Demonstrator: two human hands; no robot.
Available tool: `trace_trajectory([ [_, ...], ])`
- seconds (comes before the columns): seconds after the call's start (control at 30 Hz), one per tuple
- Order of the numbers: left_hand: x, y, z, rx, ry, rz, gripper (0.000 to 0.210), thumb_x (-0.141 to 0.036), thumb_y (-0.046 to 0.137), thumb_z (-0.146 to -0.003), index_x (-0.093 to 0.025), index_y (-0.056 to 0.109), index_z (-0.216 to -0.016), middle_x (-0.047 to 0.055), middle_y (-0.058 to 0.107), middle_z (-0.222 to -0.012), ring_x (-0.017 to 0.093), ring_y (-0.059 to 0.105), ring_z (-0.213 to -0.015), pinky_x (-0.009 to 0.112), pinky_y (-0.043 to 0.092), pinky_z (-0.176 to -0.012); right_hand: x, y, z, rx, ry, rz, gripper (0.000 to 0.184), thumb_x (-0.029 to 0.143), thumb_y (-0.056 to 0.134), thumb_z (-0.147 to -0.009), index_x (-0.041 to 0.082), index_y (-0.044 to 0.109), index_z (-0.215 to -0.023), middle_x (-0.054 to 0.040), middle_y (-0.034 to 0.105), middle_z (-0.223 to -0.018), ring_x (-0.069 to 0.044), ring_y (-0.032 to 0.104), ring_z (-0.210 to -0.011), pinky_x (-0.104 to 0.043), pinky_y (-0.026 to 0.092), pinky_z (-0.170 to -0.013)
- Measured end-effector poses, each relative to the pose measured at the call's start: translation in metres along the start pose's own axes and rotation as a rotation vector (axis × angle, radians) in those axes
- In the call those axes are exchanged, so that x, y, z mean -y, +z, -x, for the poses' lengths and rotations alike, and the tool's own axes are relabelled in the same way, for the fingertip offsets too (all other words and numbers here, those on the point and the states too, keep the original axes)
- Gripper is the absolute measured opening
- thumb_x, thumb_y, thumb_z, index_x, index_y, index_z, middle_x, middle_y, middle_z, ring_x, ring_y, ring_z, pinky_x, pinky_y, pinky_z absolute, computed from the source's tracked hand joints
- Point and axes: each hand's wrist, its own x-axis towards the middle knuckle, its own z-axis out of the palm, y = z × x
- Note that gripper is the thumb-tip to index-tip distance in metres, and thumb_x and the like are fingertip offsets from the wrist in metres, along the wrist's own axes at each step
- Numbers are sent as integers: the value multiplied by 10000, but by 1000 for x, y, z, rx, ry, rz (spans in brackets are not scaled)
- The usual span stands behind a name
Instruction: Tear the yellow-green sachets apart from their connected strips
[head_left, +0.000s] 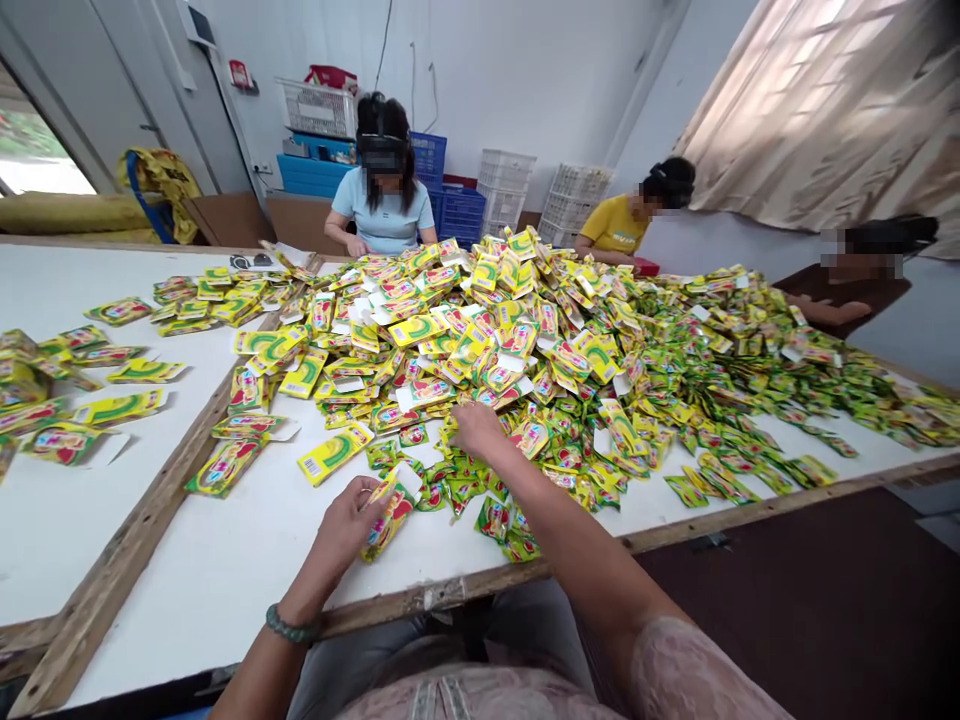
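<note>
My left hand (345, 525), with a beaded bracelet on its wrist, grips a small yellow-green carton (391, 520) with red fruit pictures. The carton tilts over the near part of the table, and its white end flap stands open. My right hand (478, 432) reaches into the near edge of the heap, its fingers curled down among the packs. What they hold, if anything, is hidden. Small green foil sachets (459, 485) lie loose just below it. A large heap of similar cartons (465, 335) rises behind both hands, many with flaps open.
A wooden strip (161, 520) divides the white table (217, 560); more cartons (135, 370) lie to its left. Green sachets (720, 475) spread along the right. A person in light blue (384, 215), one in yellow (611, 225) and another at right (847, 290) sit around the table.
</note>
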Motion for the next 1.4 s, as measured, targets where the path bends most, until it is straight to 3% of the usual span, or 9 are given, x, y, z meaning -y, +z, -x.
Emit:
trace_trajectory([
  [0.17,-6,-6,3,60,-144,280,461,-475,700,-650,-180,523,-957,9,683,-727,165,628,-632,251,456,-573,14,16,-9,64,33,23,595,329,814,-553,132,594,-1070,-166,674,-932,-319,567,-1012,-405,372,-857],
  [0.37,-8,-17,9,60,-171,439,428,-402,743,-636,-168,553,-939,17,697,-784,140,623,-613,234,452,-568,-9,20,11,65,-54,-190,334,391,694,-702,200,627,-968,-45,679,-915,-197,609,-829,-255,396,-677],
  [0.5,-13,-9,10,128,-175,450,427,-396,747,-637,-156,559,-936,20,692,-740,153,631,-636,234,455,-582,-7,17,31,-148,-34,-568,274,436,557,-798,173,622,-757,7,615,-694,-143,542,-646,-230,358,-598],
  [0.7,-9,0,9,93,-138,352,478,-467,720,-641,-153,571,-969,20,683,-733,176,636,-677,248,466,-585,14,37,49,-372,93,-615,291,444,476,-848,186,523,-722,35,487,-578,-111,396,-512,-223,291,-536],
  [0.9,-6,-30,14,-152,-152,338,565,-462,779,-543,-143,590,-969,-1,667,-657,149,611,-579,226,448,-519,33,54,79,-119,-119,-480,202,404,535,-846,204,563,-867,17,561,-674,-127,488,-601,-217,335,-579],
  [1.03,-10,-43,21,-263,-177,356,587,-434,805,-497,-147,595,-965,-19,655,-618,129,595,-528,198,421,-464,39,39,90,-266,-217,-350,144,320,571,-840,176,579,-846,-59,587,-859,-174,520,-835,-261,376,-738],
  [1.23,-4,-34,27,-125,-183,317,525,-436,780,-556,-147,592,-952,3,678,-673,133,609,-582,208,447,-517,37,53,94,49,-336,-415,111,159,652,-752,174,567,-682,17,546,-684,-110,500,-649,-211,351,-601],
  [1.3,-1,-29,28,-47,-181,302,499,-448,760,-588,-148,590,-949,14,684,-698,144,615,-606,217,447,-529,34,60,95,97,-289,-449,68,148,649,-748,187,603,-779,32,546,-680,-103,512,-642,-201,353,-589],
  [1.4,1,-24,30,33,-185,284,484,-455,748,-604,-152,589,-947,20,690,-723,160,624,-635,230,447,-550,29,59,100,105,-302,-413,298,173,661,-739,230,605,-1026,6,575,-830,-123,551,-746,-214,394,-645],
])
